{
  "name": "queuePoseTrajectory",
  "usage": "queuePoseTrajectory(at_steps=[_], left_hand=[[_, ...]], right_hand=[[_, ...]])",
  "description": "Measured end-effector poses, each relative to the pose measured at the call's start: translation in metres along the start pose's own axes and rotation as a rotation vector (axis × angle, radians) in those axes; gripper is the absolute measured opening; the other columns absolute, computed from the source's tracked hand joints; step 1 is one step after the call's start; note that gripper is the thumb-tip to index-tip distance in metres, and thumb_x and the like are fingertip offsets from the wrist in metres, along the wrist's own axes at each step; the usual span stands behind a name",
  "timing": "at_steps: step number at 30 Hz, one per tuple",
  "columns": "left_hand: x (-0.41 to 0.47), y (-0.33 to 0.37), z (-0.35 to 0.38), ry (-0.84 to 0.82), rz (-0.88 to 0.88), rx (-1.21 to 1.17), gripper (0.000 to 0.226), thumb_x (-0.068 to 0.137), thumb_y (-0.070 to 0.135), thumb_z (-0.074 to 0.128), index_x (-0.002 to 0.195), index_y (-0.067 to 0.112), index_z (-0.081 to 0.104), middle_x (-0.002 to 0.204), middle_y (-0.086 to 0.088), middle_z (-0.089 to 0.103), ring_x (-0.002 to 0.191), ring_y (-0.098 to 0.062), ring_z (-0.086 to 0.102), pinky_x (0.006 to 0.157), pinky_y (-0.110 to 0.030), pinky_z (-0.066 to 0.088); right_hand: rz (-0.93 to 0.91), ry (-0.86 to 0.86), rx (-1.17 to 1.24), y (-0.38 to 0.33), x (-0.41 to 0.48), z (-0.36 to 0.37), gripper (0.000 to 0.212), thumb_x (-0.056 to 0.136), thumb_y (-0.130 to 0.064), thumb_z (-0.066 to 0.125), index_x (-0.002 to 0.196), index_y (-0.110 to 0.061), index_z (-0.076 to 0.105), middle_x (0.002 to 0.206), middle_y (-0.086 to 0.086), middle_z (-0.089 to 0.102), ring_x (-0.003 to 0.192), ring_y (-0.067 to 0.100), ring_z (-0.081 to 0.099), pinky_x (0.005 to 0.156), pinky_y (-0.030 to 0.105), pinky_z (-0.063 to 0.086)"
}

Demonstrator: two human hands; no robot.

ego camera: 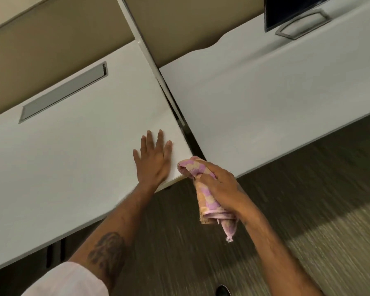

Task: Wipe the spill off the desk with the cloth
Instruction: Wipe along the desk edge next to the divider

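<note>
Left hand [153, 161]: flat on the white worktop [68, 154], palm down, fingers spread, near the worktop's front right corner; grip open, nothing in it. The left forearm carries a tattoo [107, 251]; a pale sleeve [73, 280] shows at the lower edge.

Right hand [219, 185]: grip closed around the cloth [203, 184]; the cloth is pink and orange, bunched; its upper end protrudes past the fingers and lies at the worktop's front right corner, just beside the left hand; whether it touches the surface cannot be told; its lower end hangs free below the hand, over the floor [286, 210].

No spill can be made out on the worktop; the surface reads as plain white.

A grey recessed slot [64, 92] sits in the worktop toward its rear left; its contents cannot be seen.

A second white worktop [265, 92] stands to the right, separated from the first by a narrow dark gap [179, 116]; a dark monitor [286, 11] on a grey stand [301, 24] occupies its far right. Tan partition panels [51, 39] rise behind both worktops. A dark shoe [222, 291] shows at the bottom edge.
</note>
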State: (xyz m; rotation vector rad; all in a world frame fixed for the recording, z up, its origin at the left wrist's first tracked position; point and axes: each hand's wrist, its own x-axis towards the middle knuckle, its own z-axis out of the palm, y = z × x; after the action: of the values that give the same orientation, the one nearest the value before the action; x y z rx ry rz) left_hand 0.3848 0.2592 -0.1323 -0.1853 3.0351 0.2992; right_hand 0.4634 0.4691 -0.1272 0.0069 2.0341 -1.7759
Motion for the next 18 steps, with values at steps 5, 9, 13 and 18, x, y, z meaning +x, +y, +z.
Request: queuePoseTrajectory(at_steps=[5, 9, 13, 18], left_hand=[[0.004, -0.002, -0.01, -0.093, 0.029, -0.054, 0.065, 0.101, 0.06, 0.016, 0.157, 0.033, -0.004, 0.167, 0.0, -0.017, 0.153, -0.021, -0.016, 0.12, -0.055, -0.01], [0.004, -0.018, -0.023, -0.126, 0.245, 0.021, 0.064, 0.1, 0.061, 0.017, 0.158, 0.034, 0.007, 0.168, 0.0, -0.012, 0.153, -0.022, -0.016, 0.117, -0.055, -0.015], [0.008, -0.035, -0.033, -0.121, 0.598, 0.141, 0.068, 0.095, 0.067, 0.003, 0.157, 0.04, 0.007, 0.167, 0.005, -0.012, 0.152, -0.014, -0.019, 0.119, -0.052, -0.018], [0.019, -0.049, -0.027, -0.213, 0.722, 0.112, 0.064, 0.095, 0.066, 0.002, 0.154, 0.046, -0.008, 0.166, 0.011, -0.017, 0.15, -0.005, -0.02, 0.122, -0.047, -0.012]], right_hand=[[0.027, 0.044, 0.305, 0.019, -0.028, -0.004, 0.022, 0.091, -0.051, 0.054, 0.109, -0.057, 0.065, 0.105, -0.012, 0.074, 0.094, 0.008, 0.072, 0.075, 0.025, 0.057], [-0.02, 0.196, 0.622, 0.05, -0.035, 0.01, 0.036, 0.096, -0.046, 0.051, 0.132, -0.044, 0.057, 0.129, 0.001, 0.064, 0.11, 0.019, 0.069, 0.087, 0.035, 0.058], [-0.018, 0.33, 0.683, 0.061, -0.033, 0.028, 0.055, 0.089, -0.057, 0.054, 0.137, -0.03, 0.051, 0.128, 0.012, 0.063, 0.099, 0.019, 0.073, 0.072, 0.029, 0.06], [-0.076, 0.423, 0.676, 0.064, -0.019, 0.055, 0.047, 0.099, -0.051, 0.046, 0.142, -0.031, 0.046, 0.13, 0.008, 0.06, 0.101, 0.015, 0.071, 0.076, 0.029, 0.06]])
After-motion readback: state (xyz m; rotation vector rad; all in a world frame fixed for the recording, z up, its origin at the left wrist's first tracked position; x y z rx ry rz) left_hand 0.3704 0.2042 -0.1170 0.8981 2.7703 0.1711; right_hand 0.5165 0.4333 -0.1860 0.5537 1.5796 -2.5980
